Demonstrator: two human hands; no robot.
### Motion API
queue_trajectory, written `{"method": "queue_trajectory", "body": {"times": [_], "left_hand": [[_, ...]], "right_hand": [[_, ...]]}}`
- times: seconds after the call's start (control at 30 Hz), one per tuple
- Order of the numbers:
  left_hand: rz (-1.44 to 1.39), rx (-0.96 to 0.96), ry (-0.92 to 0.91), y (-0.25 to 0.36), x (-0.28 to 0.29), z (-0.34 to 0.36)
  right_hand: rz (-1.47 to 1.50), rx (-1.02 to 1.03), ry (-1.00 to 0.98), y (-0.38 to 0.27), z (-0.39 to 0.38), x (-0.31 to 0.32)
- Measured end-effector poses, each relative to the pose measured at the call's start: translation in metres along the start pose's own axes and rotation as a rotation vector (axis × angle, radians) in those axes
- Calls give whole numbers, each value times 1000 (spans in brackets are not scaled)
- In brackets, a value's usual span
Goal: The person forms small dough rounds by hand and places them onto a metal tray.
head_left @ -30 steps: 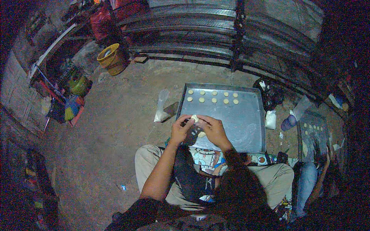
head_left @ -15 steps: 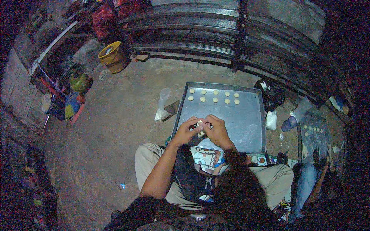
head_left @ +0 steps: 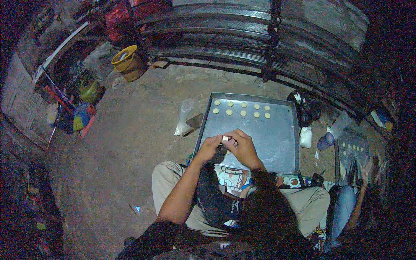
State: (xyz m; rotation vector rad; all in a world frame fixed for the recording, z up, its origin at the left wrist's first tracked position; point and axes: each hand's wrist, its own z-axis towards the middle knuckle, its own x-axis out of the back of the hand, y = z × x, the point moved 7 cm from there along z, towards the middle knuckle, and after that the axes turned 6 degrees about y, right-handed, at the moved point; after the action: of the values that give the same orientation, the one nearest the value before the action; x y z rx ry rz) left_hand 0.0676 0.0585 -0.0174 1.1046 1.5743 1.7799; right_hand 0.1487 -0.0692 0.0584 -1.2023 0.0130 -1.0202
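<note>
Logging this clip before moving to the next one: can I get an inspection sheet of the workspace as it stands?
Surface: bare dirt floor; metal tray lies on it.
Job's things: ten pale dough pieces in two rows at the tray's far end; a small pale piece between both hands.
Clutter: plastic bag left of the tray, yellow bucket farther off.
Grippers: left hand and right hand pinch the piece.
Cables: nothing seen.
Surroundings: dark; second tray with another person at right.
</note>
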Motion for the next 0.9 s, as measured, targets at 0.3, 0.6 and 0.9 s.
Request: {"method": "queue_trajectory", "body": {"times": [0.3,0.6,0.9], "left_hand": [[-100,-117,-55,12,-8,-2],[-99,-224,178,-3,14,9],[-331,-6,133,15,11,-5]], "right_hand": [[6,-13,142,23,1,4],[-80,22,226,2,0,-4],[142,-131,222,0,-3,-5]]}}
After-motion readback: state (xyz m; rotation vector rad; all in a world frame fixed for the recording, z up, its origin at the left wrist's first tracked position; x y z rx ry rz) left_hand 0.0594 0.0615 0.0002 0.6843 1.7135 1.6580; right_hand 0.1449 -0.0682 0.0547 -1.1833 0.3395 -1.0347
